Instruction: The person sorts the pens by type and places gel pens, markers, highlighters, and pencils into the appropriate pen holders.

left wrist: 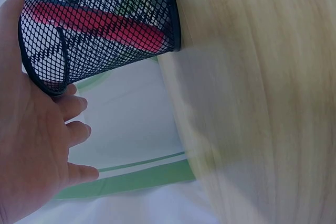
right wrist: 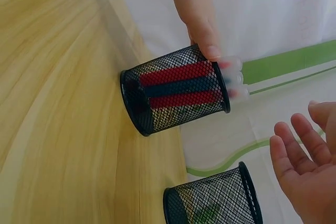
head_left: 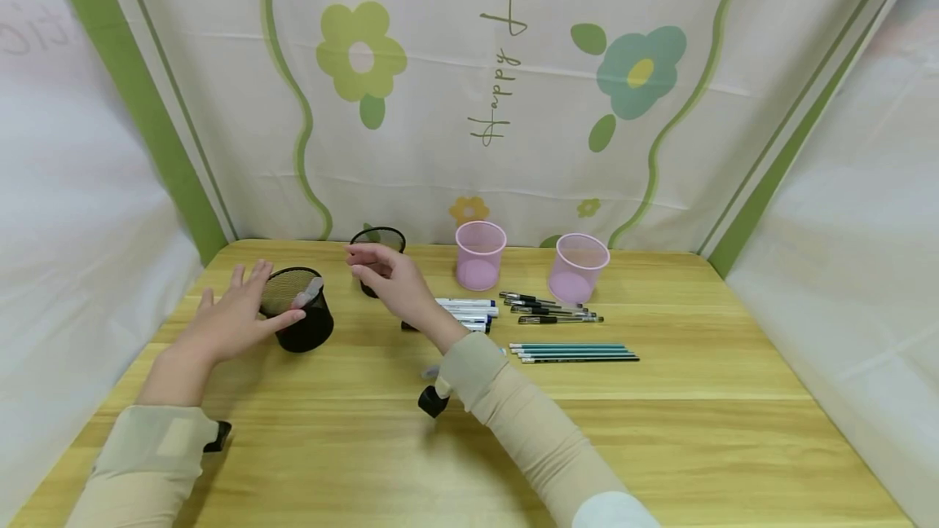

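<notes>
My left hand (head_left: 226, 320) rests at the left side of a black mesh pen cup (head_left: 306, 332), its thumb on the rim and its fingers spread. Inside that cup stand red and blue pens (right wrist: 181, 84) with translucent ends poking above the rim. My right hand (head_left: 399, 283), fingers relaxed and holding nothing, hovers to the right of this cup, overlapping a second black mesh cup (right wrist: 215, 198) in the head view. No pens show in that second cup. White markers (head_left: 469, 312) lie on the table, partly hidden by my right forearm.
Two pink mesh cups (head_left: 480, 255) stand at the back of the wooden table (head_left: 704, 414). Several black pens (head_left: 553, 318) lie before the right one, with a row of green pencils (head_left: 575, 352) nearer me. A printed curtain (head_left: 440, 104) hangs behind the table.
</notes>
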`<state>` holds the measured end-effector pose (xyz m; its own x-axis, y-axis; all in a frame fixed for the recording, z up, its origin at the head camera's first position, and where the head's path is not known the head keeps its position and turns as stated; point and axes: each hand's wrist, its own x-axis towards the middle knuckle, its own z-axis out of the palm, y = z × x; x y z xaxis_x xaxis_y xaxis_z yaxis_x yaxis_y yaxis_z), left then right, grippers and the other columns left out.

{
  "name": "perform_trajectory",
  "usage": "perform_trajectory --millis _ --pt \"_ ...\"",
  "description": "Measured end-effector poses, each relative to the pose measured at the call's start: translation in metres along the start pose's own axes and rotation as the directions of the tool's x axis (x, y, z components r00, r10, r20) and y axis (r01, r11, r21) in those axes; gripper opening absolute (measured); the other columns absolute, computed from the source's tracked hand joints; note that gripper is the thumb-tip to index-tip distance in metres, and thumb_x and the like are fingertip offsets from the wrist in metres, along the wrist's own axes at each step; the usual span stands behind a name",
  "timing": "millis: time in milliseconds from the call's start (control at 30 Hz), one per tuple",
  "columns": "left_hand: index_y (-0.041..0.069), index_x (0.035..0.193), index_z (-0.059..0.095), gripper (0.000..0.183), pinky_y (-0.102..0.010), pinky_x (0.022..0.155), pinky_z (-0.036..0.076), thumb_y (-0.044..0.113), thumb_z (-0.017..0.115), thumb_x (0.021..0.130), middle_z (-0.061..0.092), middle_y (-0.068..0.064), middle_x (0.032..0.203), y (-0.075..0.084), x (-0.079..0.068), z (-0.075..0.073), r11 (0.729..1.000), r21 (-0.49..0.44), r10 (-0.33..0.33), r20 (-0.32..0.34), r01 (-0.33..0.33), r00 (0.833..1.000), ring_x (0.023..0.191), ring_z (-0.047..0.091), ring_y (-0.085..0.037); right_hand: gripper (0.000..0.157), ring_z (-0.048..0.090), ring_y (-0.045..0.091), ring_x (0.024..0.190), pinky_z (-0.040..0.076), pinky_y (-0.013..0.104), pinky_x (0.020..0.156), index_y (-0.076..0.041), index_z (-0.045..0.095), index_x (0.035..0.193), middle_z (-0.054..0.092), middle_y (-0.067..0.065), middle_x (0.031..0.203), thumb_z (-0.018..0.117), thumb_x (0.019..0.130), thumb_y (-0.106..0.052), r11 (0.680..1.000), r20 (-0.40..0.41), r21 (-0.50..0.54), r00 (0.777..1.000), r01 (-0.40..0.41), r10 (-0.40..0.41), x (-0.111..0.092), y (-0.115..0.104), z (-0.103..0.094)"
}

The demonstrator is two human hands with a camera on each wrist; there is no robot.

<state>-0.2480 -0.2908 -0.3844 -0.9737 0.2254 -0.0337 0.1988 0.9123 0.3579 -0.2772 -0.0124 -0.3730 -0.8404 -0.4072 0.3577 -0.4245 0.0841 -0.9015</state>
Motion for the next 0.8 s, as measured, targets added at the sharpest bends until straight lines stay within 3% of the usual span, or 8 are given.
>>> perform_trajectory --millis 300,500,800 --pt "-0.003 0.162 -0.004 0.111 -0.082 0.103 -0.011 0.066 0.055 0.098 -0.008 -0.029 0.166 0.0 0.0 0.001 1.0 -0.016 0.004 0.009 -0.004 1.0 0.149 -0.015 -0.052 0.039 0.064 0.011 0.108 0.052 0.025 0.091 -0.006 0.059 0.143 0.068 0.013 0.128 0.061 0.105 -0.014 0.999 0.074 -0.037 0.997 0.02 -0.017 -0.011 -0.001 -0.022" --pt "-0.003 0.162 -0.004 0.11 -0.083 0.102 -0.01 0.065 0.056 0.098 -0.007 -0.029 0.166 -0.001 0.0 0.0 1.0 -0.01 0.007 -0.001 -0.007 1.0 0.149 -0.014 -0.052 0.039 0.065 0.013 0.107 0.054 0.026 0.088 -0.007 0.058 0.144 0.069 0.01 0.125 0.06 0.106 -0.014 0.993 0.129 -0.116 0.992 0.027 -0.012 -0.023 0.002 -0.036" --pt "-0.002 0.162 -0.005 0.111 -0.083 0.102 -0.009 0.066 0.055 0.098 -0.009 -0.028 0.167 -0.001 0.001 0.001 1.0 -0.014 0.006 0.004 -0.006 1.0 0.149 -0.015 -0.052 0.04 0.065 0.022 0.114 0.055 0.028 0.091 -0.009 0.056 0.145 0.067 0.012 0.13 0.059 0.106 -0.012 0.991 0.184 -0.13 0.983 0.02 0.005 -0.044 0.006 -0.057"
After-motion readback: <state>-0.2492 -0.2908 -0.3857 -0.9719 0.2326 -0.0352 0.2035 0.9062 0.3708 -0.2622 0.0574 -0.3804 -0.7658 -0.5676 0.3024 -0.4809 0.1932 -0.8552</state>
